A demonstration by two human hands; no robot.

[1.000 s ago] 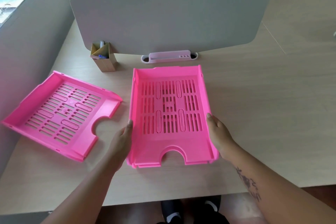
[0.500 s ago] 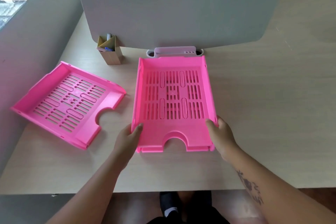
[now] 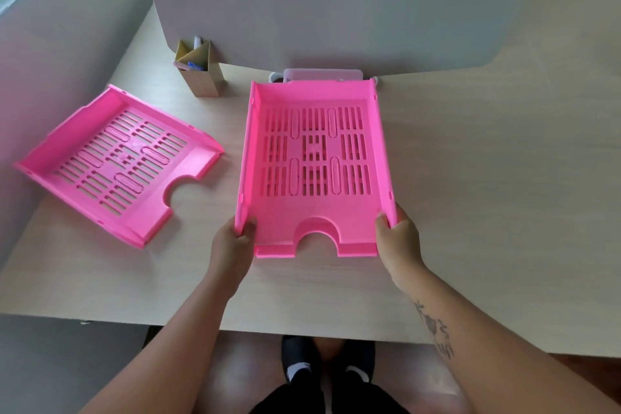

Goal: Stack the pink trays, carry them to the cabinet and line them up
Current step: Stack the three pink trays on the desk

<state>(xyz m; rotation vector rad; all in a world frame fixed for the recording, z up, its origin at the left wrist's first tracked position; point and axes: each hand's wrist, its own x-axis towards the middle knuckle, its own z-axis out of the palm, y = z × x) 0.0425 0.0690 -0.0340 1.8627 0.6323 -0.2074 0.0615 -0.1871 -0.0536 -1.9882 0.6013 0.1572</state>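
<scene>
Two pink slotted trays are on the desk. The middle pink tray [image 3: 316, 158] faces me with its notched front edge nearest. My left hand [image 3: 233, 242] grips its near left corner, thumb inside the wall. My right hand [image 3: 400, 239] grips its near right corner the same way. The tray's near end looks slightly raised. The second pink tray [image 3: 117, 161] lies flat and turned at an angle on the left of the desk, apart from both hands.
A grey divider panel [image 3: 336, 7] stands across the desk behind the trays. A cardboard pen holder [image 3: 200, 72] sits at its left foot. A pale plastic holder [image 3: 322, 74] lies just behind the held tray. The wall runs along the left.
Both hands slid down the tray's sides to its near corners and closed on them. The tray has turned square to me.
</scene>
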